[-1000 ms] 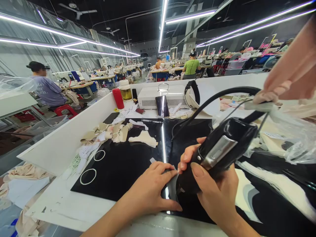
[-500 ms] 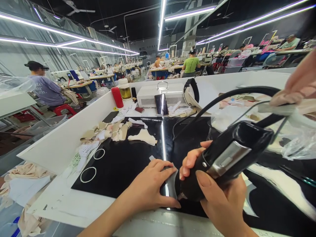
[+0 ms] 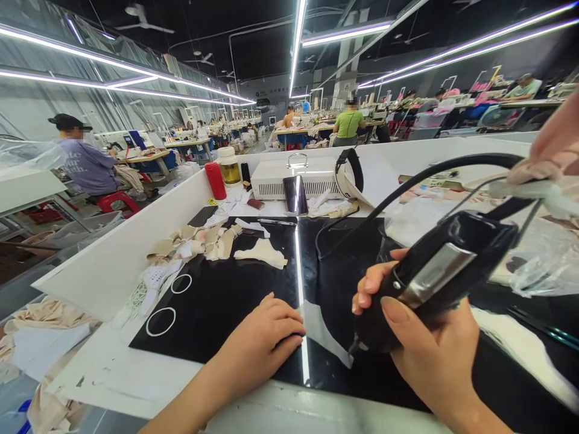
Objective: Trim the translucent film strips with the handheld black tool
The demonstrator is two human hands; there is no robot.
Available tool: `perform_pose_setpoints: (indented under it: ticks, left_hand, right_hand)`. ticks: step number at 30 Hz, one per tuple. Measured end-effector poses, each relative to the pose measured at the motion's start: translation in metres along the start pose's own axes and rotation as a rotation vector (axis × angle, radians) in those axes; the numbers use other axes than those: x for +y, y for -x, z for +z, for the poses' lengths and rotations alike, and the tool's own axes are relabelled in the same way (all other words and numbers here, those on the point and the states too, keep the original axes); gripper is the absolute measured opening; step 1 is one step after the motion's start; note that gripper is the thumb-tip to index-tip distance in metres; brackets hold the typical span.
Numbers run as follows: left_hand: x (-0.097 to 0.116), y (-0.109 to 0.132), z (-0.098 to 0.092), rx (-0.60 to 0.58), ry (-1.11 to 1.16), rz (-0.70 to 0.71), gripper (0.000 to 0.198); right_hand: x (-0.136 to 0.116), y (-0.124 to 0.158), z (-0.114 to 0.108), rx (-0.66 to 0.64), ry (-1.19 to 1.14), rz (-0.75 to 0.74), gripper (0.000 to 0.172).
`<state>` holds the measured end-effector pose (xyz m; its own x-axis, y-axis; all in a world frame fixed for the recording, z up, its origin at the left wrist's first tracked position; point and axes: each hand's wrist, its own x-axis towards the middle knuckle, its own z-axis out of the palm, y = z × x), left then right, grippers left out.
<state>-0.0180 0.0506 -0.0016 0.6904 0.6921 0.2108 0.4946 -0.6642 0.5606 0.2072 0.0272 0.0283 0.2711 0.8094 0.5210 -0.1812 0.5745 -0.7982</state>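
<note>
My right hand (image 3: 434, 343) is wrapped round a black corded power tool (image 3: 429, 283) with a metal plate on its side. The tool's narrow tip points down at the lower right end of a thin, translucent grey-white piece (image 3: 323, 331) lying on the black mat (image 3: 217, 319). My left hand (image 3: 266, 337) rests palm down on the mat, fingers extended, its fingertips at the piece's left edge. The thick black cable (image 3: 434, 166) arcs from the tool's back end over to the mat. What the tip does at the piece is too small to tell.
Cream cut pieces (image 3: 262, 253), scraps and two white rings (image 3: 160, 321) lie left on the mat. A white vented box (image 3: 275, 178), a phone (image 3: 295, 194) and a red container (image 3: 215, 181) stand behind. A long white strip (image 3: 520, 343) lies right. Low white walls (image 3: 122, 241) edge the table.
My right hand and the tool have moved right. My left hand has shifted slightly left, and its thumb and fingers have drawn off the grey-white piece, which now shows more.
</note>
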Motion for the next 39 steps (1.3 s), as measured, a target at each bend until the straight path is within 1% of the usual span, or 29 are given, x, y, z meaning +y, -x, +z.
perform_pose_setpoints:
  ticks: [4,6,8,11,14,17,22,27,32,36,39]
  left_hand:
    - [0.007,0.006,0.001,-0.024,0.021,0.046,0.017]
    - [0.008,0.004,0.002,-0.028,0.036,0.063,0.019]
    - [0.007,0.000,0.001,-0.019,0.048,0.075,0.019]
    - [0.004,-0.009,0.000,-0.033,0.065,0.082,0.015]
    - [0.003,-0.014,0.001,-0.071,0.070,0.085,0.025]
    - [0.006,-0.015,0.002,-0.086,0.087,0.074,0.030]
    - [0.010,-0.013,0.003,-0.102,0.103,0.053,0.033]
    - [0.009,-0.014,0.002,-0.104,0.103,0.055,0.035]
    - [0.010,-0.013,0.001,-0.090,0.104,0.057,0.036]
    - [0.011,-0.013,0.001,-0.087,0.097,0.050,0.035]
    - [0.012,-0.013,0.001,-0.083,0.102,0.048,0.035]
  right_hand:
    - [0.000,-0.011,-0.009,0.097,0.107,-0.008,0.040]
    - [-0.001,-0.015,-0.008,0.129,0.122,-0.014,0.039]
    - [-0.002,-0.015,-0.003,0.134,0.096,-0.018,0.038]
    - [-0.003,-0.011,0.011,0.096,0.026,0.000,0.038]
    - [-0.003,-0.004,0.025,0.048,-0.026,0.012,0.037]
    - [-0.003,0.002,0.031,0.003,-0.041,0.011,0.030]
    - [-0.005,0.007,0.029,-0.057,-0.054,0.021,0.026]
    - [-0.007,0.010,0.027,-0.066,-0.082,0.012,0.029]
    - [-0.007,0.010,0.028,-0.056,-0.076,0.000,0.027]
    - [-0.007,0.009,0.029,-0.039,-0.064,0.005,0.032]
    - [-0.008,0.009,0.029,-0.051,-0.042,-0.006,0.026]
